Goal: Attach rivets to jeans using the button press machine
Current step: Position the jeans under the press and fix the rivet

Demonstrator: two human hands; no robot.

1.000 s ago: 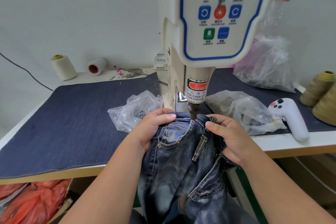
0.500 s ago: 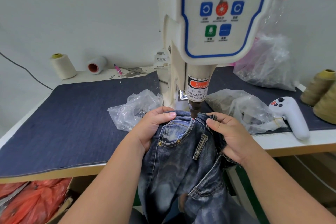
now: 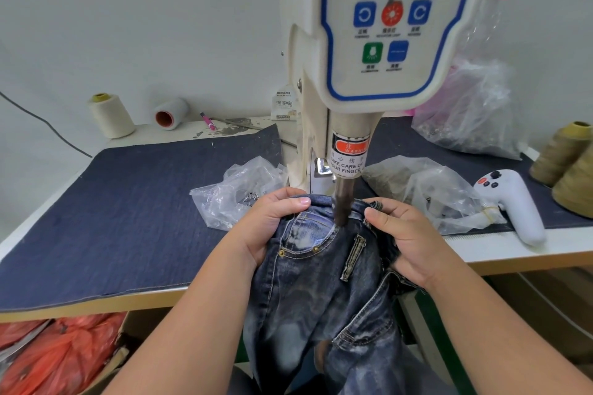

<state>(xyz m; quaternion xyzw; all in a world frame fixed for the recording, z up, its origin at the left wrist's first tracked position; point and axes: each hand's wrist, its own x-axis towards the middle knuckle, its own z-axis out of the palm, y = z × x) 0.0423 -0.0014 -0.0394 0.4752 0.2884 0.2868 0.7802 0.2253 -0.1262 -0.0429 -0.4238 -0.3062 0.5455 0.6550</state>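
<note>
Head view, frame centre: both my hands [image 3: 272, 224] [image 3: 409, 240] grip jeans [image 3: 321, 266]; punch [image 3: 341, 202] could pinch nearby fingertips.

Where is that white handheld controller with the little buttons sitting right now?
In the head view, the white controller lies on the right side of the table, near its front edge, between a crumpled clear plastic bag and the tan thread cones.

Faded dark-blue denim jeans [image 3: 321, 285], tan stitching. Cream button press machine [image 3: 314, 80], blue-bordered panel. Navy cloth mat [image 3: 128, 208]. White handheld controller [image 3: 513, 202]. Orange plastic bag [image 3: 57, 353].
</note>
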